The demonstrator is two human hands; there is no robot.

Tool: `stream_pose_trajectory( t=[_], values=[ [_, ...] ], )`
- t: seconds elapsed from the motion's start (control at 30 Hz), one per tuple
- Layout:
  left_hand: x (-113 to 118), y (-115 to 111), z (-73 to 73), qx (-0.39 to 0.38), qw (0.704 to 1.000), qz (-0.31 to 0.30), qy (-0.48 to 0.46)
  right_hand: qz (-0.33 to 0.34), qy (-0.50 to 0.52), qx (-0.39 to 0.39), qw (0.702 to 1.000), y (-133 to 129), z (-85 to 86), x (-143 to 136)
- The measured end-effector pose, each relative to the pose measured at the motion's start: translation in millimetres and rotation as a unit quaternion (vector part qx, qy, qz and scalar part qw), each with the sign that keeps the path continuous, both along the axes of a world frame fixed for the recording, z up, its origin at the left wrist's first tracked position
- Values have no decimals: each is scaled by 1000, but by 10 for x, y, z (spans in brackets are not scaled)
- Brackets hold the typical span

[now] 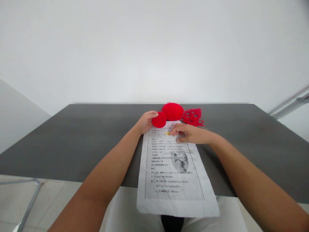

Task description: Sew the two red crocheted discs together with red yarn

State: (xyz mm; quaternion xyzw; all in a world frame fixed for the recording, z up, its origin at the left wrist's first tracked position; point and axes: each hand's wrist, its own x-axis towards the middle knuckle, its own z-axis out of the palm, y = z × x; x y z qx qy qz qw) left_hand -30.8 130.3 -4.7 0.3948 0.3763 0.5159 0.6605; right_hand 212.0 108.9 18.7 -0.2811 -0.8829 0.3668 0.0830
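My left hand [146, 121] is closed on the edge of a round red knitted piece [159, 120], held above the top left of a printed sheet [178, 206]. Lying over the upper right of the sheet, my right hand [185, 133] has bent fingers, with the index fingertip beside a small yellow thing [167, 133] and the thumb apart from it. A red yarn ball [173, 111] sits just behind the knitted piece. Loose red yarn [193, 116] is heaped to its right, and a thin metal rod [203, 128] shows beside my right wrist.
The dark grey table [72, 141] reaches back to a white wall [154, 51]. The near end of the sheet hangs over the front edge above my lap. Metal tubing [30, 203] stands at the lower left, and a grey bar [289, 107] is at the right.
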Motion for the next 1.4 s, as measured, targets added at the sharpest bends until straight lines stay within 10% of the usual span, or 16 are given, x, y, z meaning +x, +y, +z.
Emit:
stream_pose_trajectory(
  t=[0.57,0.93,1.4],
  values=[
    [22,-25,14,30,998,3,48,-17,22,-7,1000,-18,3,-20],
    [207,-326,139,176,957,-58,222,-158,270,-13,950,-50,-5,-95],
    [330,-489,251,221,953,-26,206,-140,189,-69,970,-152,129,-139]
  ],
)
